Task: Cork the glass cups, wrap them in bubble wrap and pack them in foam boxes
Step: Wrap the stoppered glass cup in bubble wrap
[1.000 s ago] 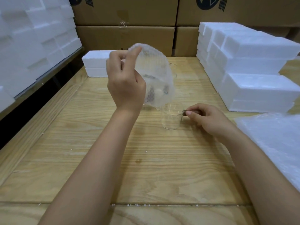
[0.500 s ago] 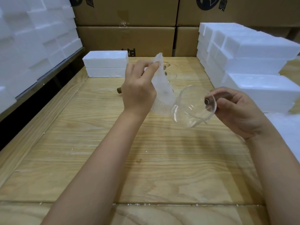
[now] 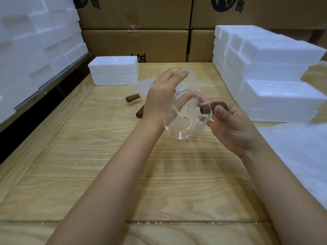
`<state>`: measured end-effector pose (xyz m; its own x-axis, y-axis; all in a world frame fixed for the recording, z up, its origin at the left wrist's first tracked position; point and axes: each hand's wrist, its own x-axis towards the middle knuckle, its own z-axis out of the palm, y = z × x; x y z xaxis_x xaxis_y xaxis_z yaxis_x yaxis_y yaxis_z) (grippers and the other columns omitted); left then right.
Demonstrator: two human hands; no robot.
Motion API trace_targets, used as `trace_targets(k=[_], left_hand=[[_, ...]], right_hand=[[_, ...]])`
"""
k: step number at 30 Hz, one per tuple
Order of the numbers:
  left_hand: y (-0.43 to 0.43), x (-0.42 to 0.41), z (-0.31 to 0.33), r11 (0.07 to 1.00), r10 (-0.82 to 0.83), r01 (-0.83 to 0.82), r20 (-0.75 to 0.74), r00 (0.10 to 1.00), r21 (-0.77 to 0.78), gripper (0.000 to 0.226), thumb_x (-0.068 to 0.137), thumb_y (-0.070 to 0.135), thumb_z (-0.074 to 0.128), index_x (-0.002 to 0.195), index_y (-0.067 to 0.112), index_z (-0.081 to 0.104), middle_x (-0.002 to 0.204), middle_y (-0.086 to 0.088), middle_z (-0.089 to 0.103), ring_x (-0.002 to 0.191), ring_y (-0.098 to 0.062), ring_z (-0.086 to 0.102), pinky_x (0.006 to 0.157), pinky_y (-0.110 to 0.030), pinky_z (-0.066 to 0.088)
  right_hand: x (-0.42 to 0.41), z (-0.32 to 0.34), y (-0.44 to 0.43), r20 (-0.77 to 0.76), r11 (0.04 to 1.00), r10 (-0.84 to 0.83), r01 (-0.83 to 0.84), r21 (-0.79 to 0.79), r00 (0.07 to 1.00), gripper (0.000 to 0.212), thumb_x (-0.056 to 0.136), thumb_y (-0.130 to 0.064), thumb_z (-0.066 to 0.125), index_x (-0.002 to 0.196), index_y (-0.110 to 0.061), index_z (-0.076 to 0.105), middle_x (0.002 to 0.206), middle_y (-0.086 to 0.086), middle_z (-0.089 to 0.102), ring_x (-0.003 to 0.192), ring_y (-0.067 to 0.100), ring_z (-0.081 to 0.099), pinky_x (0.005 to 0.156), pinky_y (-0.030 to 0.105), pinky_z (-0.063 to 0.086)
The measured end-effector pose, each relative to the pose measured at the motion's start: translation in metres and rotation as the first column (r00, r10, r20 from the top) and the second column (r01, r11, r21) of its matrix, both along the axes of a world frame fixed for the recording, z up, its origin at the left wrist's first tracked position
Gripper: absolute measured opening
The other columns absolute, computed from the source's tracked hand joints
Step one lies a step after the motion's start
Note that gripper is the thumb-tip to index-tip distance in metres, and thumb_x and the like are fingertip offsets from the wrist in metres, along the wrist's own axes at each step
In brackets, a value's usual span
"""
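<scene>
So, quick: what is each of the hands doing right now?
Left hand: grips the bubble wrap, close against the glass cup.
Right hand: holds the glass cup by its brown handle.

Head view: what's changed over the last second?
The right hand lifted the cup off the table by its handle and tilted it. The left hand brought the wrap down and in beside the cup. Both hands kept their holds. The foam boxes did not move.
</scene>
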<state>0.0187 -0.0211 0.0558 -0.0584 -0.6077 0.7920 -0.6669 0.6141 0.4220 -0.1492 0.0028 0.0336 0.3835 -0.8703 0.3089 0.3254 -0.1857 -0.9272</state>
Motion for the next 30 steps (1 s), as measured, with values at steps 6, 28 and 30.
trace_targets(k=[6, 28, 30], left_hand=[[-0.001, -0.003, 0.000, 0.959, -0.180, 0.224, -0.234, 0.955, 0.174, 0.031, 0.082, 0.009, 0.074, 0.109, 0.023, 0.067, 0.110, 0.018, 0.060, 0.086, 0.013, 0.055, 0.080, -0.002, 0.040], [0.009, -0.002, 0.025, 0.983, -0.169, 0.180, -0.217, 0.962, 0.036, 0.041, 0.084, -0.016, 0.041, 0.101, 0.004, 0.073, 0.105, -0.004, 0.069, 0.094, -0.015, 0.063, 0.081, -0.019, 0.048], [0.011, -0.005, 0.026, 0.984, -0.177, 0.173, -0.191, 0.966, -0.040, 0.039, 0.082, -0.017, 0.043, 0.094, 0.003, 0.075, 0.101, -0.007, 0.070, 0.095, -0.021, 0.064, 0.079, -0.025, 0.051]], right_hand=[[-0.004, -0.001, -0.005, 0.225, 0.985, 0.049, -0.085, 0.153, 0.973, 0.036, 0.058, -0.046, 0.083, 0.080, -0.020, 0.075, 0.113, 0.011, 0.067, 0.113, 0.027, 0.061, 0.090, 0.035, 0.051], [-0.016, 0.014, 0.001, -0.104, 0.804, -0.557, 0.503, -0.316, 0.824, 0.005, 0.085, -0.019, 0.067, 0.089, -0.022, 0.068, 0.108, -0.004, 0.069, 0.123, 0.002, 0.052, 0.091, 0.015, 0.046], [-0.014, 0.013, 0.002, -0.132, 0.767, -0.601, 0.523, -0.372, 0.788, 0.006, 0.086, -0.017, 0.067, 0.088, -0.022, 0.068, 0.100, -0.007, 0.070, 0.123, -0.001, 0.050, 0.100, 0.028, 0.046]])
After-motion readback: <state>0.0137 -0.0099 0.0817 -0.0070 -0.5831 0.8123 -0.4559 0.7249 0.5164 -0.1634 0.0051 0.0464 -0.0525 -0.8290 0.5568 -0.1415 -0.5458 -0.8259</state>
